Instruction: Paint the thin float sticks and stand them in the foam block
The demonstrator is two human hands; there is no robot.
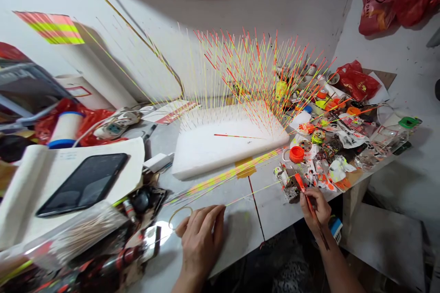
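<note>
"What's that white slab [227, 144]?"

"Foam, by the look of it: matte, rounded at the corners, set toward the back edge of the tabletop [237, 238]. Slender painted sticks [254, 64] bristle out of it, red, pink and yellow."

"And in front of it?"

"A loose striped bundle [220, 178], then a rough, speckled block [290, 187] right by the front edge."

"I keep losing the thin rod [247, 195]."

"Me too. It crosses above the tabletop near the front edge, but the left hand [202, 233] hides part of it, and its far end fades near the block. I can't tell whether they touch."

"How are the hands set?"

"Left one's knuckles up, fingers bent, its grip pinched on the rod. The right hand [319, 210] is at the front edge, farther right, its grip closed around an orange-tipped brush [299, 182], handle slanting back along the wrist. Both forearms are cut off below."
</note>
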